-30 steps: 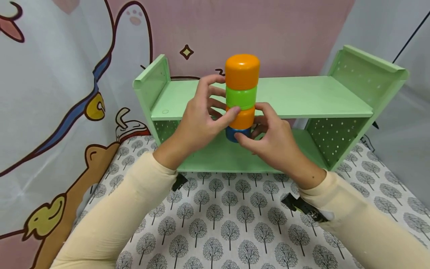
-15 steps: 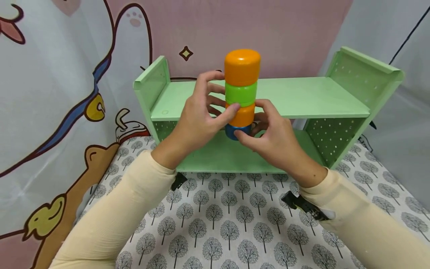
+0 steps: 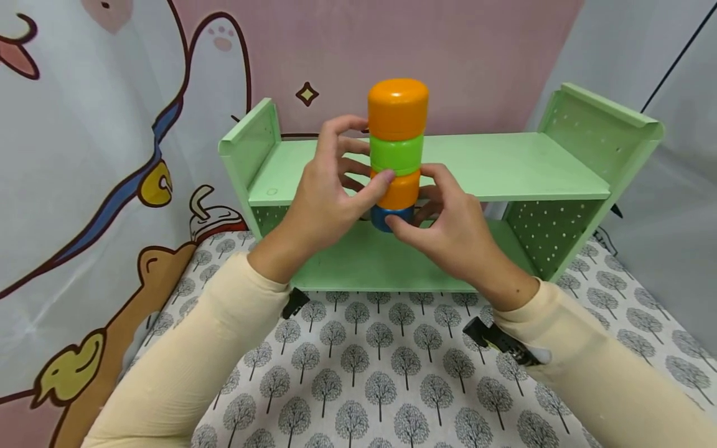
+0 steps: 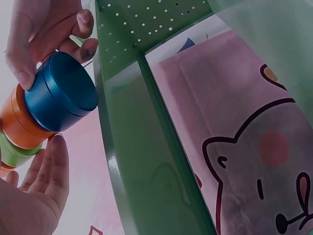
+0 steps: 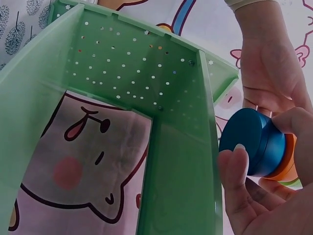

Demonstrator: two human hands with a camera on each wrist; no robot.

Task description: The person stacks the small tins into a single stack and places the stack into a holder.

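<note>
Both hands hold an upright stack of round plastic cups in the middle of the head view. From the top, it has a large orange cup (image 3: 398,111), a bright green cup (image 3: 396,154), a smaller orange cup (image 3: 401,190) and a dark blue cup (image 3: 386,218). My left hand (image 3: 322,193) grips the stack from the left, its thumb across the lower orange cup. On the right, my right hand (image 3: 462,227) pinches the lower end, thumb on the blue cup. The blue cup's flat end (image 4: 78,81) faces the left wrist camera. Some fingertips are hidden behind the stack.
Behind the stack stands a light green two-level shelf (image 3: 515,163) with raised side panels. Its perforated sides (image 5: 127,63) show in the right wrist view. Beneath lies a cloth with a tree print (image 3: 381,361). A cartoon-printed curtain (image 3: 73,186) hangs at the left.
The stack and both hands have risen slightly against the shelf. Both grips look the same as before. The head view has shifted a little.
</note>
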